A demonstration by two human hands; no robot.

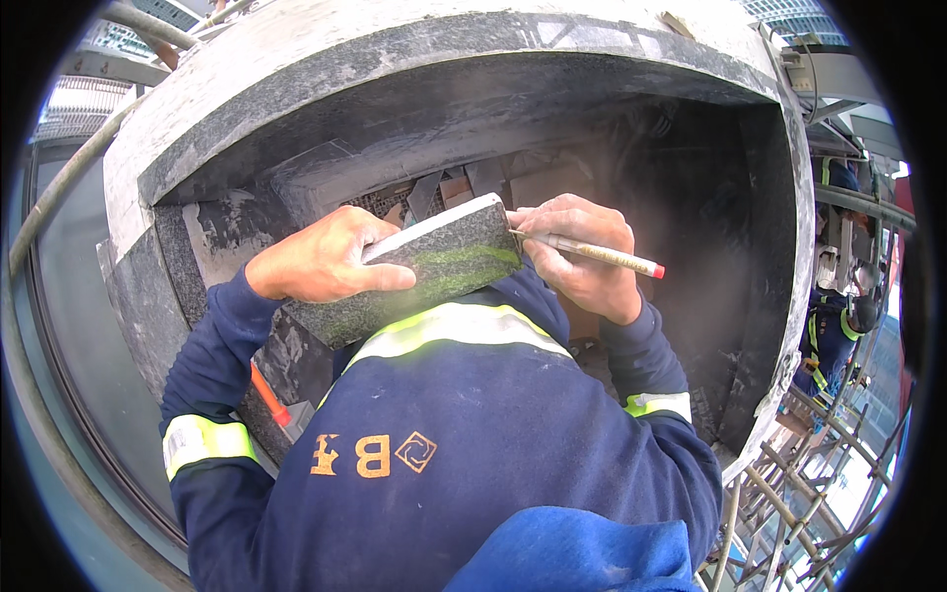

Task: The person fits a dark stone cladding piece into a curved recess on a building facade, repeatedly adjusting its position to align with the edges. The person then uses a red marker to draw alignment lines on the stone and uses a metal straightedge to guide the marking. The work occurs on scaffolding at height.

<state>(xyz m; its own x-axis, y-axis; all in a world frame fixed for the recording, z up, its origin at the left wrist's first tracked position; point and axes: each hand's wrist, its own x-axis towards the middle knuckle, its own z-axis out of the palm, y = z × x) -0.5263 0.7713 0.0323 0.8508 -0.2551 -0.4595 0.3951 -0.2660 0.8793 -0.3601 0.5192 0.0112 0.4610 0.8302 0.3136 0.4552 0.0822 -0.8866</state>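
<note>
My left hand [330, 259] clasps a dark speckled stone slab [446, 259] by its upper edge, thumb flat on the face and fingers behind. The slab is tilted in front of my chest, its pale edge uppermost, and a greenish-yellow glow lies across its face. Between the fingers of my right hand [594, 281] is a slim white pen [610, 256] with a red end. Its tip meets or nearly meets the slab's right end; actual contact is too small to tell.
A large stone-lined recess [769, 217] surrounds my arms, with small blocks and rubble [454, 187] inside. An orange-handled tool [268, 395] lies by my left elbow. Metal pipes [59, 192] run along the left. Scaffolding [789, 503] and another person [834, 331] are at the right.
</note>
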